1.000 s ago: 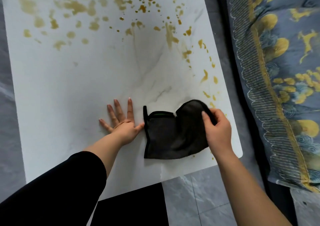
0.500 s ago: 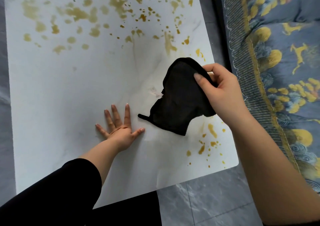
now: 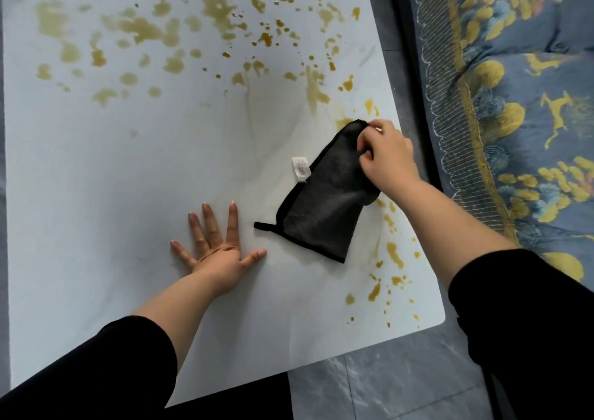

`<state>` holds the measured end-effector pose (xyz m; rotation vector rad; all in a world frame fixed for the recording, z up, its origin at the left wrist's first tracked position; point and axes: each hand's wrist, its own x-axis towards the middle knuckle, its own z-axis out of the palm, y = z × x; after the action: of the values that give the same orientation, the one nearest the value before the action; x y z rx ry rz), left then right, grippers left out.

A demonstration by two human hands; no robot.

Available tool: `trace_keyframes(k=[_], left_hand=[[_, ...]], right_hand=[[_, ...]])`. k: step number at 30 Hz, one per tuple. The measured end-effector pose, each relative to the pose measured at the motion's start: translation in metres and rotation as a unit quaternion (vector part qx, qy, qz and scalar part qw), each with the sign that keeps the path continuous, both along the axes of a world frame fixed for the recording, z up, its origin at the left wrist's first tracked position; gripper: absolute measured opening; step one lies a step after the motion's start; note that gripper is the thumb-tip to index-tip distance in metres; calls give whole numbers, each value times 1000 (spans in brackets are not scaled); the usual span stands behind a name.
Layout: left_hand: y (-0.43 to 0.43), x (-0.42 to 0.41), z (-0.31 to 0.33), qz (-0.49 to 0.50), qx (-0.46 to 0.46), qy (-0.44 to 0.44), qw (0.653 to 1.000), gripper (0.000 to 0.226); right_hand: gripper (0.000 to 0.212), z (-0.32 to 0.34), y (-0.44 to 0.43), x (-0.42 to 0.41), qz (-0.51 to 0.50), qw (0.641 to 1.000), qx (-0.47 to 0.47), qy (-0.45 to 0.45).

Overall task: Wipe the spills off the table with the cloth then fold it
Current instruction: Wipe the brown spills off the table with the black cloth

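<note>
The right hand (image 3: pixel 387 156) is gripping the far end of the black cloth (image 3: pixel 324 201) with curled fingers (image 3: pixel 366 145), pressing it against the white surface (image 3: pixel 128 178) near its right edge, at about 3 o'clock. The cloth is lying flat, trailing toward 7 o'clock, a white tag (image 3: pixel 300 169) showing at its left edge. The left hand (image 3: pixel 218 252) is resting palm down with fingers spread wide, just beside the cloth, holding nothing. Yellow-brown spills (image 3: pixel 218 8) are covering the far half toward 12 o'clock, and more spots (image 3: pixel 393 254) are lying at 4 o'clock.
</note>
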<state>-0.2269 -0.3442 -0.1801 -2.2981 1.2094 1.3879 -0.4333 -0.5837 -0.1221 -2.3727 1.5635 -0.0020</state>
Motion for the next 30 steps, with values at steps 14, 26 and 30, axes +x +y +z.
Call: trace_keyframes(k=[14,26,30], left_hand=[[-2,0,3,4,6,3,1000,101],[-1,2,2,-5,7,9,1000,102],[0,2,0,-6,1,9,1000,104]], right_hand=[[22,-41,58,8,14,981,-78,178],[6,53,83,-2,-67,991,-27,-115],[5,67,100,9,-128,962,86,-224]])
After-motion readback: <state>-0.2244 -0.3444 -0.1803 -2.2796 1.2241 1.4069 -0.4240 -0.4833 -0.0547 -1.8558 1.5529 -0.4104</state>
